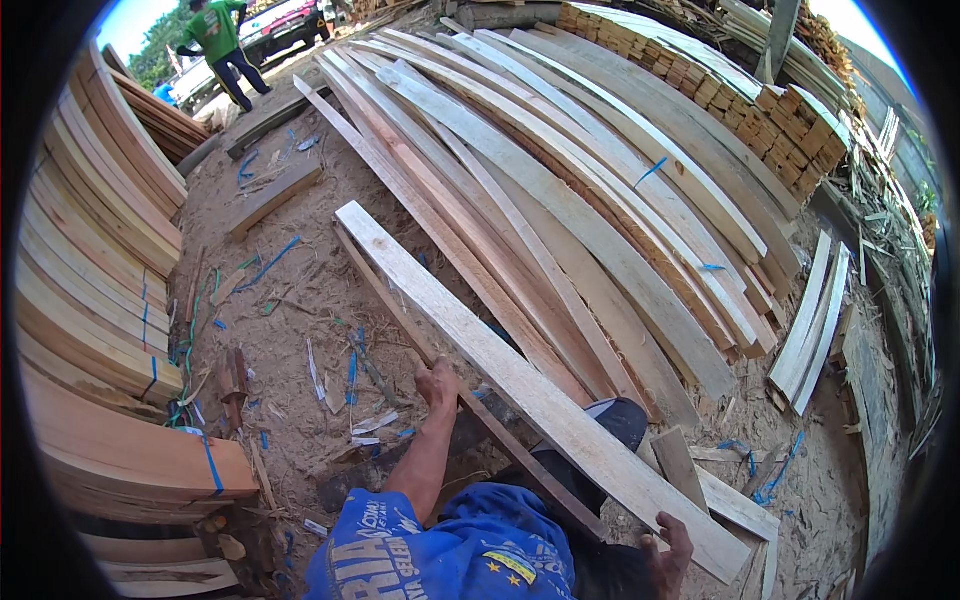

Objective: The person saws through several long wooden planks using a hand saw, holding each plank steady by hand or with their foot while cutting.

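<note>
Left grip (437, 385) on slat (520, 452), plank pile (540, 180) alongside

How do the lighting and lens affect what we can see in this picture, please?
Head view: strong daylight, with the sky at upper right nearly washed out; the pale plank looks bright against the brown soil; the stacked boards at left bow through fisheye distortion; the corners go black; no marked blur on the left hand.

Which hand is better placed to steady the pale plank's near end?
Probably the right hand: it's beside that end of the pale plank. The left hand grips the brown strip, farther up.
</note>
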Demonstrator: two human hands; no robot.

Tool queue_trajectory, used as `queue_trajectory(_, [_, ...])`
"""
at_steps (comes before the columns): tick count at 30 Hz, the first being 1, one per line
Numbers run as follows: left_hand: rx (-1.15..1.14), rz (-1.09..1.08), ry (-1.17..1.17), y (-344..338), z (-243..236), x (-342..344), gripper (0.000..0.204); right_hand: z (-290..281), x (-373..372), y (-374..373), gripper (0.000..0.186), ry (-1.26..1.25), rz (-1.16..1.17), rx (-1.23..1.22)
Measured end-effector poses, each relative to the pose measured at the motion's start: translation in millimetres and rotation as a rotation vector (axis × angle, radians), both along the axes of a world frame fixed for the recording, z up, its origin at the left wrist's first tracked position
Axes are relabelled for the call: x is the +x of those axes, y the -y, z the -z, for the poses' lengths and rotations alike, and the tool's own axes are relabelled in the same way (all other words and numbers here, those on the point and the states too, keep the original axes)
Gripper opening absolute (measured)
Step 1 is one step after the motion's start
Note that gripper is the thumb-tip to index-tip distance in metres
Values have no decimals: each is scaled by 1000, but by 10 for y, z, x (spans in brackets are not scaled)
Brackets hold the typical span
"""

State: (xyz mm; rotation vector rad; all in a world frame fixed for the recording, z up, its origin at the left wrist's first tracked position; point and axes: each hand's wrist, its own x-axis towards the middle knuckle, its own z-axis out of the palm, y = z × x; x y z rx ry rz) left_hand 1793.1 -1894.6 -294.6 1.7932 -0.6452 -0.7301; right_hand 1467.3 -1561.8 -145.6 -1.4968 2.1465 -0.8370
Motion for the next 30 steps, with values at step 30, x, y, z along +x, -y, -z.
queue_trajectory(30, [176, 1072, 987, 121, -460, -549, 45, 720, 255, 1459, 18, 1066, 440, 213])
